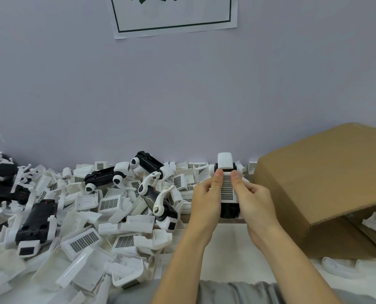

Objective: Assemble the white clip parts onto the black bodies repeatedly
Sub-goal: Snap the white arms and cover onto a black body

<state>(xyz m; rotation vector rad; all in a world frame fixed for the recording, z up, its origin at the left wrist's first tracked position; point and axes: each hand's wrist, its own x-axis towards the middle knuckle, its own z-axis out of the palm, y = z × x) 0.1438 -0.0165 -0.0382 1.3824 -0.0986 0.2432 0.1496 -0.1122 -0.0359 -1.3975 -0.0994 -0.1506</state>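
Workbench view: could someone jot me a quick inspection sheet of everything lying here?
Surface: pale bench, mostly buried on the left.
Job's things: black body with a white clip on it, held in both hands.
Clutter: heap of white clips and black bodies on the left.
Hands: left hand and right hand grip the body, thumbs pressing the clip.
Cables: nothing seen.
Surroundings: cardboard box on the right, wall sign above.

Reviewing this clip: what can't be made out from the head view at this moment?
- Black body in the held assembly: mostly covered by the left hand, right hand and the white clip part on top.
- Whether that clip is fully seated: thumbs cover its edges.
- Wall sign: text cut off by the top edge.
- Cardboard box: contents hidden by its flap, right side cropped.
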